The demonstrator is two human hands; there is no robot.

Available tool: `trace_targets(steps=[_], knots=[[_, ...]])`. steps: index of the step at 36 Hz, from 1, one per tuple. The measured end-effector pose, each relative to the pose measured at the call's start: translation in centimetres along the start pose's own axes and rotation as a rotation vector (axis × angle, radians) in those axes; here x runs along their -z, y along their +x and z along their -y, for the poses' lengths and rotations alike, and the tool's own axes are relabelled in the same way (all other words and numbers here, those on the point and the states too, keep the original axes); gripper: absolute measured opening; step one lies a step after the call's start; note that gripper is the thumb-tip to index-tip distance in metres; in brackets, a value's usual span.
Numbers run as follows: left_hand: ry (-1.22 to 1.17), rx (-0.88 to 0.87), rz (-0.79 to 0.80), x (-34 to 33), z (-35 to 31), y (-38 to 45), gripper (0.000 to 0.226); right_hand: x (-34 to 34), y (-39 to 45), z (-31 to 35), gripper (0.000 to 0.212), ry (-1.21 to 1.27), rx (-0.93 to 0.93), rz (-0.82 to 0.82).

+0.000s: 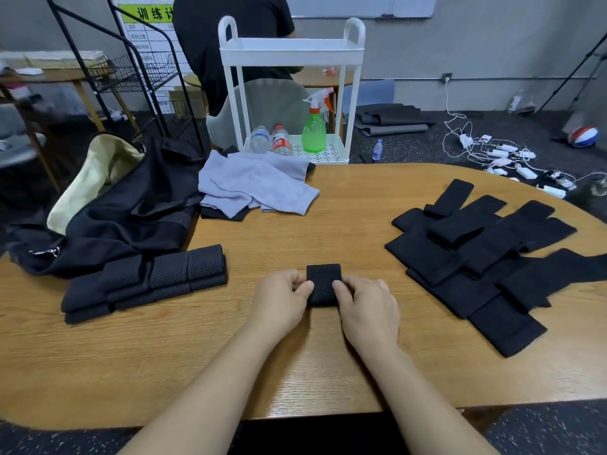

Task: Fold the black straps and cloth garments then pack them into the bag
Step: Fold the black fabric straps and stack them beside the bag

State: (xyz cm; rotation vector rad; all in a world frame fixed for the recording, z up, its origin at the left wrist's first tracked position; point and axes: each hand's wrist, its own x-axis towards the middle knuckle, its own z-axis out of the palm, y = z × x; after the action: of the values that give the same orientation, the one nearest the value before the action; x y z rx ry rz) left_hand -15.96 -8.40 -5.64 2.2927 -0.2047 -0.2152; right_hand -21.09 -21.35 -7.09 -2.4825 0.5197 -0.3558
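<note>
While the left hand (282, 298) and the right hand (368, 305) are pinching a small folded black strap (323, 284) from both sides at the middle of the desk (295, 372), the thumbs are pressing on top. It is best to keep the edges aligned (the fold looks springy) before moving it to the folded stack (144, 284).

I'm seeing matt, perforated black cloth on the strap (323, 284), lying on a smooth wood-grain table (328, 372) beside soft grey cloth (256, 188).
</note>
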Motion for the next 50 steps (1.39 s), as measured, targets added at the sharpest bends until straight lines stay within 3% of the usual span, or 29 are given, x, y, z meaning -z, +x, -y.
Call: trace_targets(steps=[15,21,26,31,41,47,50], knots=[[0.088,-0.076,-0.158,-0.9,0.4,1.0,0.021,-0.4,1.2,0.4,0.039,-0.132,-0.051,-0.024],[0.086,-0.304,-0.288,-1.8,2.3,-0.2,0.026,-0.5,0.0,-0.8,0.048,-0.21,0.23,-0.079],[0.375,-0.311,-0.171,-1.9,2.3,-0.7,0.037,-1.9,-0.5,-1.7,0.052,-0.37,0.365,0.02],[0.462,-0.263,-0.09,-1.6,1.8,-0.9,0.041,-1.9,-0.2,-1.6,0.051,-0.404,0.362,0.043],[0.296,-0.286,0.0,-0.7,2.3,-1.9,0.047,-1.4,-0.8,-0.8,0.057,-0.194,0.317,0.128],[0.201,-0.272,-0.048,0.4,4.5,-3.4,0.055,-3.0,-2.1,1.3,0.048,-0.053,0.328,0.083],[0.174,-0.264,-0.116,1.8,5.7,-4.1,0.049,-4.2,-2.8,3.1,0.05,0.001,0.343,0.075]])
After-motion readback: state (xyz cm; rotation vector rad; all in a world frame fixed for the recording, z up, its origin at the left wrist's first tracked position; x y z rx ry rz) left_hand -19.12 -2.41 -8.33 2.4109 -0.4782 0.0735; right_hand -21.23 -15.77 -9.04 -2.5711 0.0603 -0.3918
